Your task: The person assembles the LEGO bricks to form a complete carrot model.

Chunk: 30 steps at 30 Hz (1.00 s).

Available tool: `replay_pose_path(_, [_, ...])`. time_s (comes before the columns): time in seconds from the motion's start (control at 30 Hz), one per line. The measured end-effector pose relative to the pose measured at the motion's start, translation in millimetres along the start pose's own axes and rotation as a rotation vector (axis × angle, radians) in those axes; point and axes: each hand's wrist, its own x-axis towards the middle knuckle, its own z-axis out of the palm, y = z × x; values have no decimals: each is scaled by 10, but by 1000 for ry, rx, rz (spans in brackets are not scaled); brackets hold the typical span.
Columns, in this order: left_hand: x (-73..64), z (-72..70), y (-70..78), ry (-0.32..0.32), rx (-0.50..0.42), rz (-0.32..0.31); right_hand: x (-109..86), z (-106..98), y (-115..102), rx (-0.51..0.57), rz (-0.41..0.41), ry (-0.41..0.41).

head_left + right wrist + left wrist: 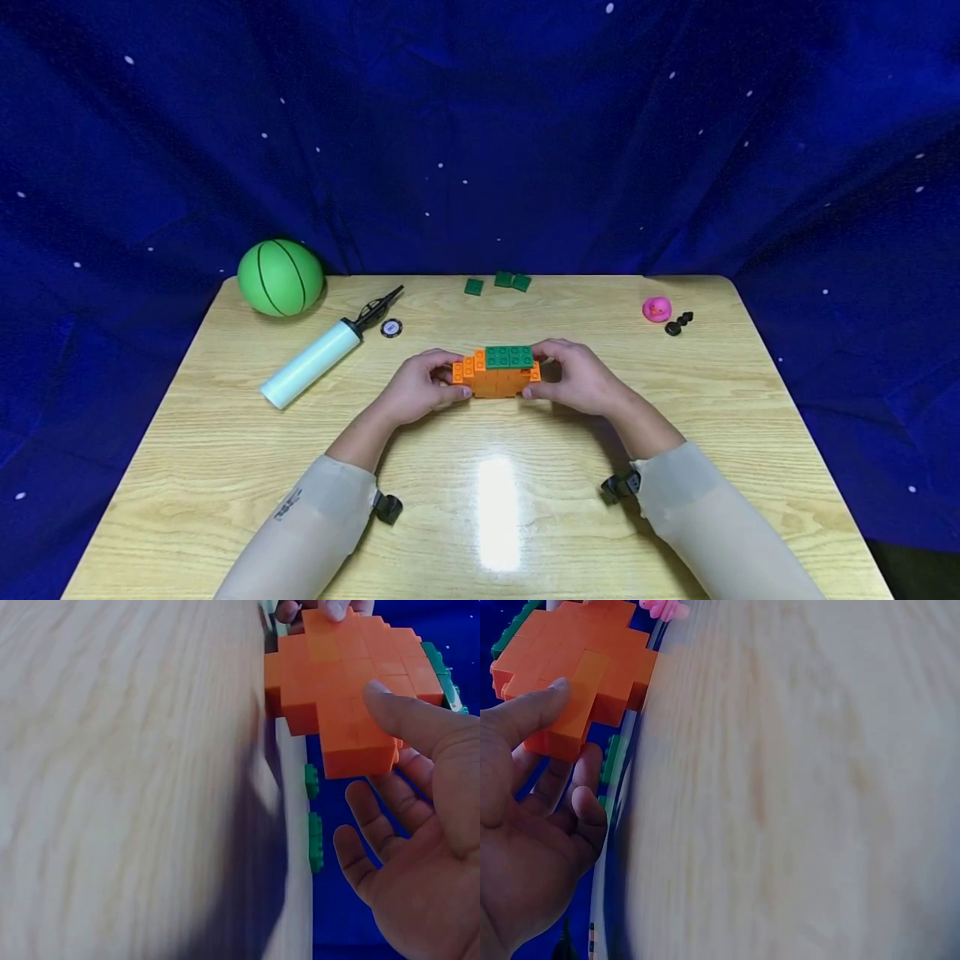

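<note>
An orange toy-brick build (pixel 495 384) with stepped sides stands at the middle of the table, and a green studded brick layer (pixel 509 357) covers part of its top. My left hand (pixel 418 387) grips its left end, the thumb on the near face and fingers behind. On the opposite end my right hand (pixel 577 377) holds it the same way. Both wrist views show the orange build (pixel 577 656) with each thumb pressed flat on its face. Some of the far fingers are hidden behind the bricks.
Several loose green bricks (pixel 474 287) lie along the table's back edge. At the left are a green ball (pixel 281 278), a hand pump (pixel 313 362) and a poker chip (pixel 391 327). A pink rubber duck (pixel 657 309) and a small black object (pixel 674 328) sit at the back right.
</note>
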Motion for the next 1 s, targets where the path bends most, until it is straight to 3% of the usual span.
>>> replay_pose_path(0.4, [3, -55, -17, -35, 24, 5, -51, -7, 83, -5, 55, 15])
replay_pose_path(0.73, [3, -242, -65, -151, 14, 34, -59, 9, 81, 7, 53, 16])
replay_pose_path(1.0, [82, -428, -86, -228, -9, 67, -71, 9, 85, 9, 55, 18])
